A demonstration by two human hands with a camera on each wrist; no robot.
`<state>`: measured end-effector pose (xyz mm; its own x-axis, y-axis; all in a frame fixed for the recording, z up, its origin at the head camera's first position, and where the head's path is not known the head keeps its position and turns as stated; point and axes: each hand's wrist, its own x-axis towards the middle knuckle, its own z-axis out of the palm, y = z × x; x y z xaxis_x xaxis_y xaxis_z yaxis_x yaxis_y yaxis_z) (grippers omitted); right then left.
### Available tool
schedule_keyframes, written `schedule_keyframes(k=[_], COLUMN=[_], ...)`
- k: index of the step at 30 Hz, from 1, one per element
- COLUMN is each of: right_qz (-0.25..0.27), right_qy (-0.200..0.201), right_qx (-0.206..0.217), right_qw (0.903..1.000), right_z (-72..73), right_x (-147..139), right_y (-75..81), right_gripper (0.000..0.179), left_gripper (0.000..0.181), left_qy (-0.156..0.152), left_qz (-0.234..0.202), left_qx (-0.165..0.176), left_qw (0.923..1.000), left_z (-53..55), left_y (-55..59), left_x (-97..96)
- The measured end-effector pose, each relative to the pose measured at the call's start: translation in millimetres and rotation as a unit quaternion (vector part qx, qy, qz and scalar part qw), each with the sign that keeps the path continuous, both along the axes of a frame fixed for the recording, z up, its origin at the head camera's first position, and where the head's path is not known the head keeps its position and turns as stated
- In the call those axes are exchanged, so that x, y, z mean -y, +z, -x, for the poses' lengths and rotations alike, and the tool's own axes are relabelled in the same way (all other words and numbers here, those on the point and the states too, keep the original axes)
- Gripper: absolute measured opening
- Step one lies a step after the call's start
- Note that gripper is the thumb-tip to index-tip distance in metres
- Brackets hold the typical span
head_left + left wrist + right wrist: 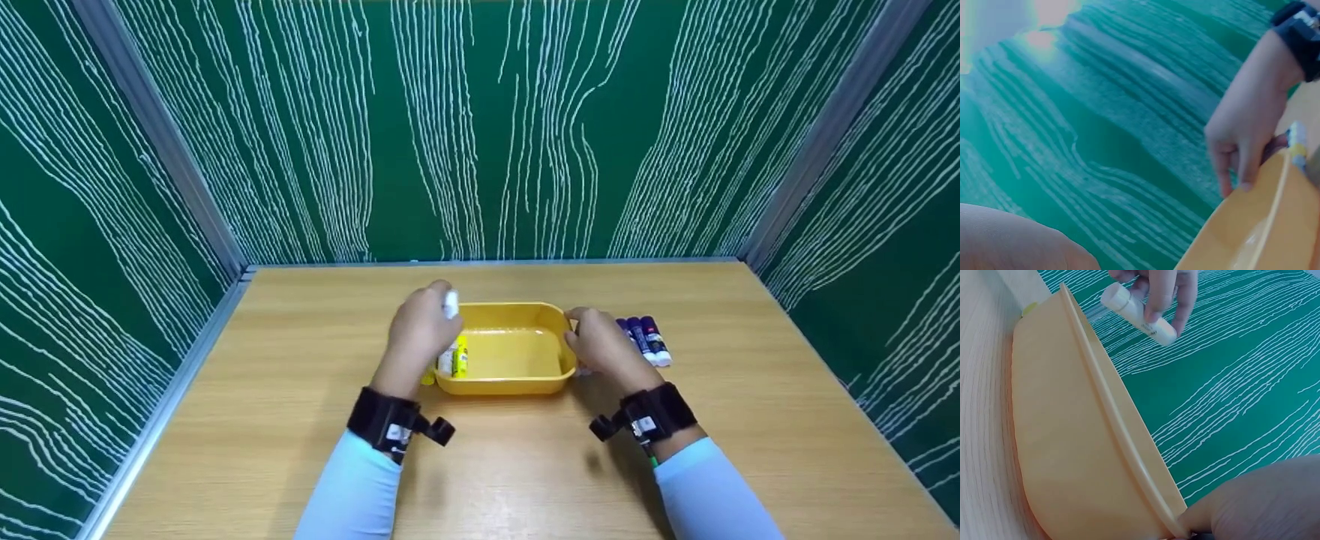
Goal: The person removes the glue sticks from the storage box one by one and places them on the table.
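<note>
My left hand [421, 328] holds a white glue stick [1139, 316] above the left end of a yellow plastic bin [504, 385]. The fingers pinch it around the middle, and it is tilted. Inside the bin, at the left, lie a yellow glue stick [460, 357] and a white one [445, 363]. My right hand [604, 345] grips the bin's right rim, thumb and fingers on either side of the wall, as the left wrist view also shows. The bin sits flat on the wooden table [495, 465].
Several dark purple glue sticks [649, 337] with white ends lie side by side, right of the bin. A yellow piece [428, 376] shows at the bin's left, partly hidden. Green panels [435, 135] with white wavy lines enclose the table's back and sides.
</note>
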<state>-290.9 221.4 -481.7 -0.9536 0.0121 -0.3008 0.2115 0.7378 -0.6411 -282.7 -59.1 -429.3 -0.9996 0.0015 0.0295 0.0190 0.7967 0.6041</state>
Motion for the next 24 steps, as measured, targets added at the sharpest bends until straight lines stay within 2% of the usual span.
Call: schedule_keyframes(k=[8, 16, 24], right_qz=[-0.03, -0.019, -0.011], right_qy=[0.018, 0.01, 0.014], right_qx=[-0.031, -0.023, -0.026], right_qw=[0.9989, 0.9995, 0.9995], right_z=[-0.7, 0.0, 0.7], right_x=[0.0, -0.7, -2.1], right_y=[-0.4, -0.9, -1.8], right_gripper=[0.049, 0.049, 0.048], left_gripper=[0.054, 0.057, 0.06], left_qy=[0.025, 0.049, 0.053], left_qz=[0.011, -0.013, -0.017], left_qx=[-0.033, 0.012, 0.058], left_qw=[0.9991, 0.9987, 0.9968], left_z=[5.4, 14.1, 18.8], left_y=[0.0, -6.1, -20.2], left_x=[27.6, 54.1, 75.8])
